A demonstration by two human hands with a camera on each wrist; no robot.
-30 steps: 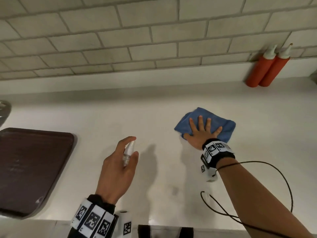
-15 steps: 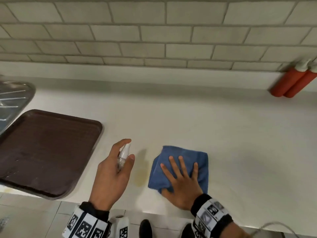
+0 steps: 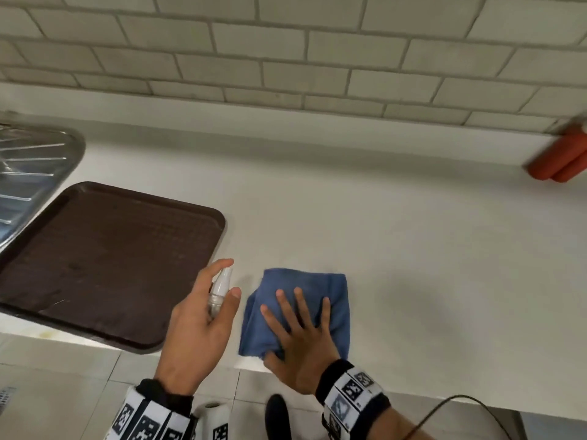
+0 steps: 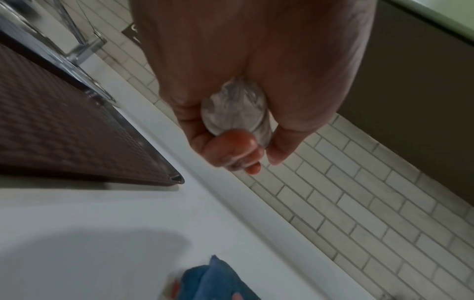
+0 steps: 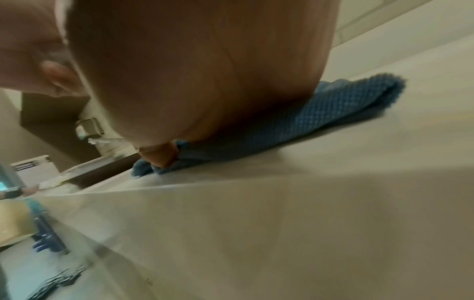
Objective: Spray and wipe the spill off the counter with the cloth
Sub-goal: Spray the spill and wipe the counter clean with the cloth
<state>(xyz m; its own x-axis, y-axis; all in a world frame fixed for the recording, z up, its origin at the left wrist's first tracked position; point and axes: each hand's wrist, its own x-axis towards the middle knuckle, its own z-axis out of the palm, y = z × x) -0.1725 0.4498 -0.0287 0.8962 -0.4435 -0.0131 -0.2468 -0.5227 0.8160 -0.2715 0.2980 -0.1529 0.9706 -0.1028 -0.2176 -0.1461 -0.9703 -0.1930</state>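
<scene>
A folded blue cloth (image 3: 317, 293) lies on the white counter (image 3: 413, 249) close to its front edge. My right hand (image 3: 297, 331) presses flat on the cloth with straight, spread fingers; the right wrist view shows the cloth (image 5: 320, 117) squeezed under the palm. Just left of the cloth, my left hand (image 3: 203, 315) grips a small clear spray bottle (image 3: 219, 289) with a white nozzle, index finger arched over the top. In the left wrist view the bottle (image 4: 236, 109) sits in curled fingers, the cloth (image 4: 212, 282) below. No spill shows plainly.
A dark brown tray (image 3: 104, 258) lies on the counter to the left, overhanging the front edge. A steel sink drainboard (image 3: 28, 173) sits beyond it. Red squeeze bottles (image 3: 559, 160) lean against the tiled wall at the far right. A cable (image 3: 457, 408) trails from my right wrist.
My right hand dragged the cloth from the middle of the counter back toward the front edge, close to the left hand. The left hand kept hold of the spray bottle.
</scene>
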